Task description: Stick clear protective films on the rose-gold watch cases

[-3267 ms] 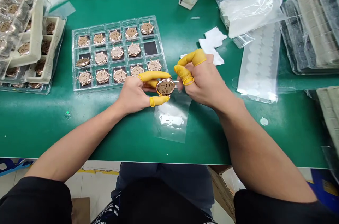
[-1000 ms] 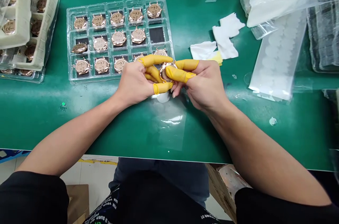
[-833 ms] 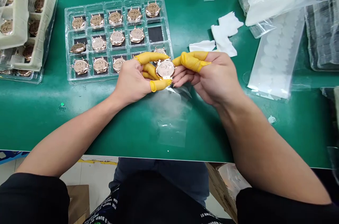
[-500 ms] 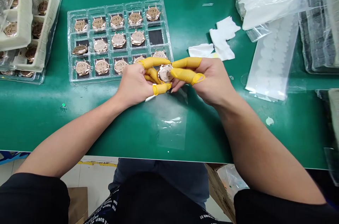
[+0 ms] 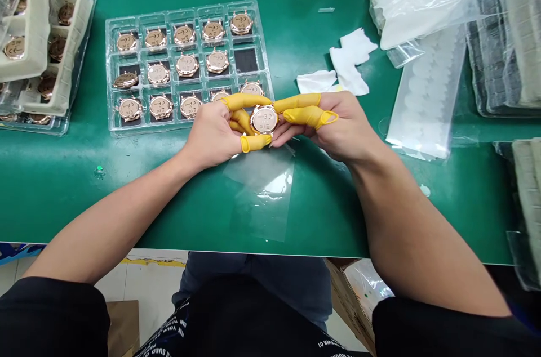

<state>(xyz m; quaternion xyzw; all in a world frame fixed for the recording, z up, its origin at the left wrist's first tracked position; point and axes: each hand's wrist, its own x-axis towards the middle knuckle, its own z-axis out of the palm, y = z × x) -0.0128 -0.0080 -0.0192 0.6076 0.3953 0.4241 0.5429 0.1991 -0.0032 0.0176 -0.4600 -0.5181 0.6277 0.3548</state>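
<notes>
A rose-gold watch case [image 5: 264,119] faces up with its engraved back. My left hand [image 5: 215,130], with yellow finger cots, pinches it by the edge between thumb and fingers. On its other side is my right hand [image 5: 323,120], also in yellow cots; the index fingertip meets the upper edge, and other fingers lie along the right and lower side. The right thumb is off the case back. Just behind the hands stands a clear compartment tray [image 5: 120,132] of similar watch cases, one compartment showing only its black pad [image 5: 245,60].
A clear plastic film [image 5: 266,205] lies below my hands. White cloth pieces [image 5: 353,67], a bagged white stack [image 5: 416,5] and a sticker sheet [image 5: 422,103] are to the right. Stacked trays flank both sides: watch trays [image 5: 80,8] left, further trays [image 5: 492,53] right.
My right thumb has lifted from the watch case back and moved right, uncovering more of it. The case stays between my hands; the whole view has shifted slightly.
</notes>
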